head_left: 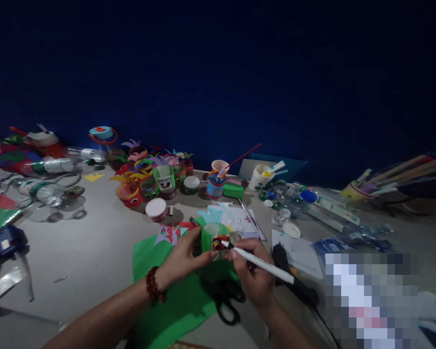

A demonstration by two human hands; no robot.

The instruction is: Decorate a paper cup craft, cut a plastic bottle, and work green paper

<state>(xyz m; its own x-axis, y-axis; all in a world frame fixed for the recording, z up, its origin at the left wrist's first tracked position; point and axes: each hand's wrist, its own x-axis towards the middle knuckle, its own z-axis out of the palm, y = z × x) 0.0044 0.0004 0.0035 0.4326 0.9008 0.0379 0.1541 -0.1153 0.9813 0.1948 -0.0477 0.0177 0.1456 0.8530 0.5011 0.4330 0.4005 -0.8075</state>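
Near the middle of the table, my left hand [178, 259] is closed around a small plastic cup [208, 237] with green on its side and a red label facing me. A white marker [267, 265] is gripped in my right hand [257, 278]. Its dark tip end is at the label; whether it touches cannot be made out. Under my hands lies a green sheet [174, 300], with black-handled scissors [229, 310] on its right part. Just beyond my left hand are purple and red paper cut-outs [169, 234].
Several decorated cups [129, 194] stand toward the back left. A blue cup [216, 186] and a white cup [260, 178] hold tools. Bottle caps [276, 201] lie to the right, plastic bottles [43, 191] and a blue glue gun [10, 242] to the left. A dark wall rises behind.
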